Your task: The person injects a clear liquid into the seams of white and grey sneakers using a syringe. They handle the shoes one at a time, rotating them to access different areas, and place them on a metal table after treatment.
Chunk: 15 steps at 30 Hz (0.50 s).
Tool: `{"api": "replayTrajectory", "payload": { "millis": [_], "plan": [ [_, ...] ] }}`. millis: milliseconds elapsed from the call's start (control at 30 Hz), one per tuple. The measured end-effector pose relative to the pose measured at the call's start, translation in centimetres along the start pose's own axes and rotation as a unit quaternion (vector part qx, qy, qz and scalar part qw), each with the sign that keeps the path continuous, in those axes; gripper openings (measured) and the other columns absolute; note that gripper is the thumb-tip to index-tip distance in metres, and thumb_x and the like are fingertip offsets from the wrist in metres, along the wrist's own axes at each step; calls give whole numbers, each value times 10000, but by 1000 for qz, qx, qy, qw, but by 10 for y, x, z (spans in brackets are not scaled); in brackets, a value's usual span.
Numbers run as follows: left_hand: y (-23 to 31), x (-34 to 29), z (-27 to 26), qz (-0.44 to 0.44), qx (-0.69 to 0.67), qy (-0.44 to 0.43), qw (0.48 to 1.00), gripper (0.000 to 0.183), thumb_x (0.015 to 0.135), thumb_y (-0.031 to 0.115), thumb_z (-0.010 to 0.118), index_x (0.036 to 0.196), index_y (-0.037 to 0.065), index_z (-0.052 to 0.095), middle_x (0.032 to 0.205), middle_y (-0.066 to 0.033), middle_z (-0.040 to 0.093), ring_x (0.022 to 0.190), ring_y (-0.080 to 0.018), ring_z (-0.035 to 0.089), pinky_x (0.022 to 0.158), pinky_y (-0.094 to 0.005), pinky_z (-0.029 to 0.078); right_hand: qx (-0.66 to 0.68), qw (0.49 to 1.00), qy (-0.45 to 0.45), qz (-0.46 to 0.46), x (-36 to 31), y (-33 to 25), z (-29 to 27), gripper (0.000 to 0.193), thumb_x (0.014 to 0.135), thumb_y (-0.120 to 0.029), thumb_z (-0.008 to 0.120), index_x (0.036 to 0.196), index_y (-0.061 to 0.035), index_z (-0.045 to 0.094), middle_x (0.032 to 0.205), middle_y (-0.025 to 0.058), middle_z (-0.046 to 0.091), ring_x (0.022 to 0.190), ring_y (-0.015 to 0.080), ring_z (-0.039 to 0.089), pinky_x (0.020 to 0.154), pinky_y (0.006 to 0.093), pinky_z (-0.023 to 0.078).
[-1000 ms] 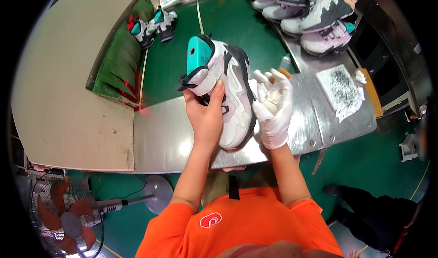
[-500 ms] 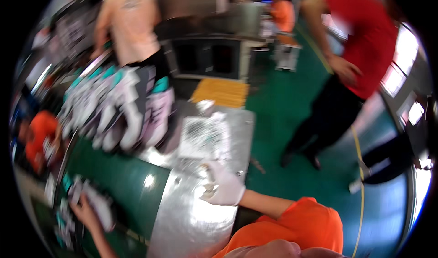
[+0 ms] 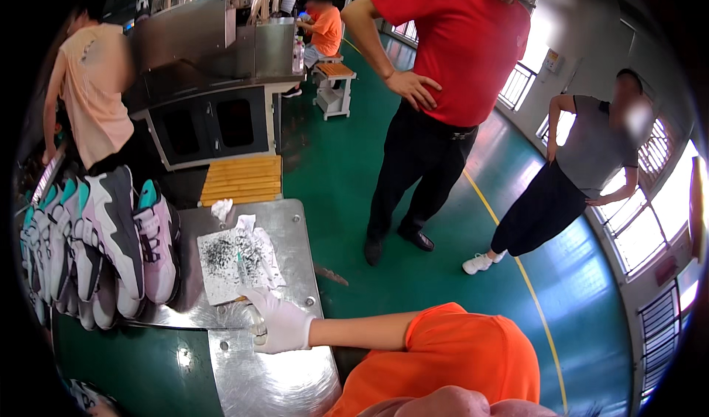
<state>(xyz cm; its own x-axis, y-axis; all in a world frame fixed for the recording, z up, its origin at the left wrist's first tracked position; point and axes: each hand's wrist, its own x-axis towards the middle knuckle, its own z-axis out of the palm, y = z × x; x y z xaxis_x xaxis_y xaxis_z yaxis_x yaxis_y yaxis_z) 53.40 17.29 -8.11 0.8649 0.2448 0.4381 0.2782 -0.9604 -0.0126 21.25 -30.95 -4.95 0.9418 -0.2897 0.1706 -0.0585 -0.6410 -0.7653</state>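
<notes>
My right hand (image 3: pixel 279 322), in a white glove, rests above the metal table (image 3: pixel 277 380). Its fingers are curled together. A small orange-brown tip shows by the fingers, but what they grip is hidden. Just beyond the hand lies a white sheet (image 3: pixel 216 271) with dark speckles and a teal streak, beside crumpled white paper (image 3: pixel 264 258). My left hand is out of view. At the lower left edge, part of a shoe (image 3: pixel 90 398) shows over the green belt (image 3: pixel 140 369).
A row of grey, white and pink sneakers (image 3: pixel 111 232) with teal linings stands on the left. Beyond the table are a wooden slatted board (image 3: pixel 240 179) and a metal machine (image 3: pixel 214 122). One person in red (image 3: pixel 458 55) and another in grey (image 3: pixel 591 144) stand to the right.
The view has swung to the right, and the blur has cleared. My bare left hand, holding a sneaker before, has left the picture. My gloved right hand stays by the speckled sheet.
</notes>
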Motion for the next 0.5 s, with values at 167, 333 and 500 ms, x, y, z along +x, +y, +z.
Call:
{"api": "replayTrajectory", "payload": {
  "millis": [167, 333, 500],
  "plan": [
    [93, -54, -39, 299, -206, -10, 932, 374, 945, 180, 516, 1301, 86, 585, 1316, -261, 537, 1192, -366, 553, 1000, -409, 442, -22, 992, 78, -101, 9, -6, 1, 750, 672, -274, 767, 1279, -14, 410, 1040, 215, 588, 1004, 368, 570, 872, 418, 476],
    [240, -101, -158, 187, -489, -41, 851, 692, 904, 433, 600, 1370, -56, 448, 1338, -270, 523, 1256, -364, 510, 1034, -381, 401, 301, 952, -41, -35, -21, 16, 6, 841, 653, 58, 747, 1356, -56, 300, 1033, 42, 429, 689, 53, 406, 558, 196, 401],
    [286, -78, -171, 234, -447, -132, 853, 785, 825, 487, 691, 1333, -73, 481, 1247, -230, 601, 1138, -297, 596, 966, -367, 446, 307, 950, -64, 3, -28, 22, 4, 843, 623, -101, 842, 1327, -43, 382, 1030, 88, 507, 807, 112, 516, 695, 257, 485]
  ]
}}
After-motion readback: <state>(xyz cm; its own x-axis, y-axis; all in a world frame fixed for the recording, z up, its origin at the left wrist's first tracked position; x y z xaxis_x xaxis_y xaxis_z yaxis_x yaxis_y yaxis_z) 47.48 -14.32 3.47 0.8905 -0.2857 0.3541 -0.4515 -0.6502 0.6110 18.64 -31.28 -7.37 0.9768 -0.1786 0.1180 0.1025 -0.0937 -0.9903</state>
